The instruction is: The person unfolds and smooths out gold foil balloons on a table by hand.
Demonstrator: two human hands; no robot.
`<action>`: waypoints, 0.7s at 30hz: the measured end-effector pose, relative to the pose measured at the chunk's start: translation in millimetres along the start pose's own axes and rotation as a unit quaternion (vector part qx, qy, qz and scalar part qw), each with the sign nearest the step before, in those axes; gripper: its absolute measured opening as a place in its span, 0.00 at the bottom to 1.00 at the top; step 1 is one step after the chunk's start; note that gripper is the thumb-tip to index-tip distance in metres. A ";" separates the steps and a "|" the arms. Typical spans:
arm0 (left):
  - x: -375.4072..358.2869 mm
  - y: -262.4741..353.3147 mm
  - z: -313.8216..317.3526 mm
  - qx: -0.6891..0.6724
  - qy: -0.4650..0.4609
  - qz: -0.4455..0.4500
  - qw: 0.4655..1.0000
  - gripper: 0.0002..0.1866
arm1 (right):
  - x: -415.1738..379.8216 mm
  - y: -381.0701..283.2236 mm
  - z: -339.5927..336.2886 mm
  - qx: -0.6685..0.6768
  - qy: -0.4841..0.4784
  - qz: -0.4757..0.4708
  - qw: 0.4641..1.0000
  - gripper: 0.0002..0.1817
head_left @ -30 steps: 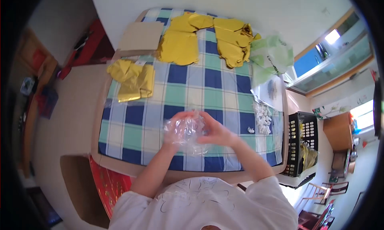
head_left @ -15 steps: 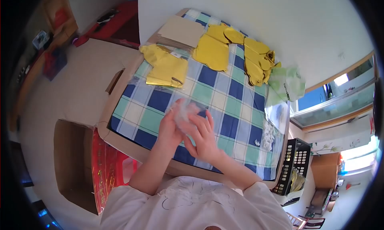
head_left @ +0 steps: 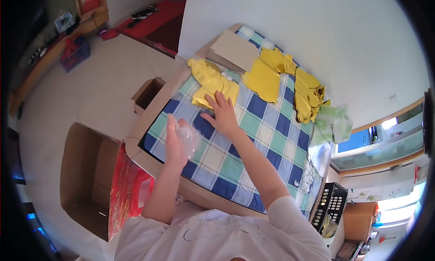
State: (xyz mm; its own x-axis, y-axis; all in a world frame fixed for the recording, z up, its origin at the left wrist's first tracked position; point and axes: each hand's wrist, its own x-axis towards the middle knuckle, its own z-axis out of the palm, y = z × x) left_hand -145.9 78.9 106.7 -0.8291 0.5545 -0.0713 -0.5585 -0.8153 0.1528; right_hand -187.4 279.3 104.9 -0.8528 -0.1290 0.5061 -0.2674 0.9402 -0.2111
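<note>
My left hand is closed around a crumpled clear plastic bag above the near left part of the table. Fingers spread, my right hand reaches forward to a folded gold foil balloon, its fingertips at the near edge. Beyond it, another flat gold foil balloon lies on the checked tablecloth. Further right is a pile of gold foil pieces.
A stack of cardboard sheets sits at the table's far end. On the right are a green-white plastic bag, small white bits and a black crate. Open cardboard boxes, one large and one small, stand at the left.
My hands have come apart from around the plastic bag. My left hand keeps it and moves left, while my right hand has stretched forward to the folded gold balloon. The view has shifted.
</note>
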 end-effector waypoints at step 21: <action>-1.5 -28.9 29.9 0.716 0.121 0.051 0.686 0.09 | -192.5 64.4 -157.8 0.077 0.059 0.370 0.924 0.20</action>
State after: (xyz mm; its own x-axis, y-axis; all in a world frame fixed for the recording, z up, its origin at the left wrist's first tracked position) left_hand -127.7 106.7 131.8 -0.9386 0.3221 -0.1233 -0.0421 0.2479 0.9679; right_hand 30.3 414.4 125.8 -0.7753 0.5748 0.2620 0.3000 0.7000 -0.6481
